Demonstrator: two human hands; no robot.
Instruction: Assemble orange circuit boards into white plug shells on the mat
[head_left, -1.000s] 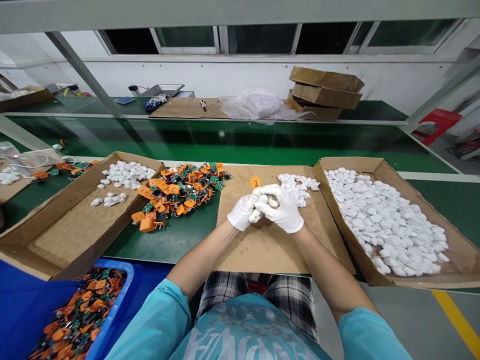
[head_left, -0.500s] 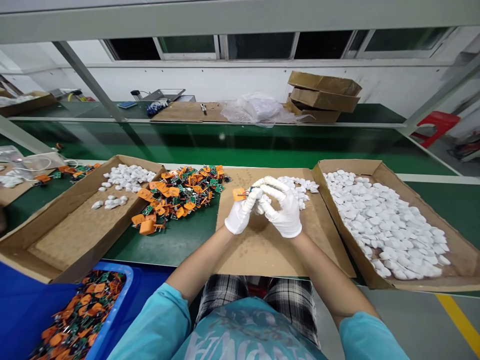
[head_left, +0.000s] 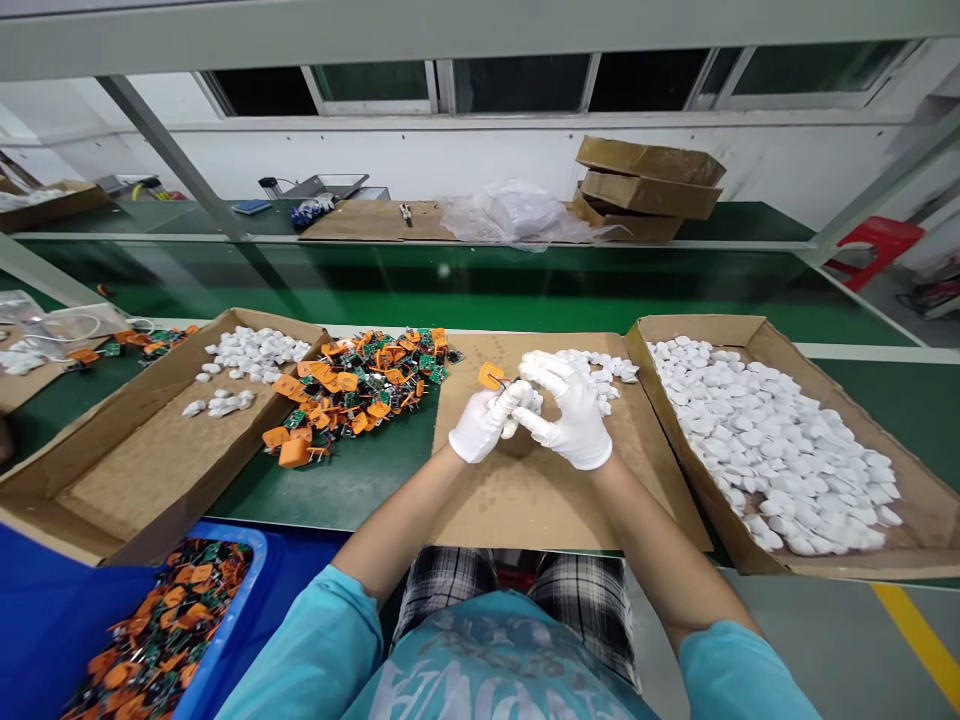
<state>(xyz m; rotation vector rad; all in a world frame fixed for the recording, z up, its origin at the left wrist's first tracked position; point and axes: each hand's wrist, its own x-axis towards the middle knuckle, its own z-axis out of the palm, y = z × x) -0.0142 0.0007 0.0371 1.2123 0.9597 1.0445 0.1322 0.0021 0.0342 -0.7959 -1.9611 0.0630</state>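
Note:
My left hand, in a white glove, is closed around a small white plastic shell, largely covered by the fingers. An orange square piece with thin wires sticks up from this grip. Close on the right is my gloved right hand, its fingers curved and its thumb apart from them, around the held piece. Whether its fingertips touch the shell is hard to make out. Beneath both hands lies a cardboard sheet. Loose white shells lie just behind my right hand.
Orange pieces with green circuit boards are heaped on the left. A cardboard box with some white shells stands beyond them; a fuller cardboard box stands right. A blue bin sits low at left. Stacked boxes occupy the shelf.
The orange piece has tipped upward and moved slightly right in my left hand. My right fingers have drawn back from the wires and shifted a little right.

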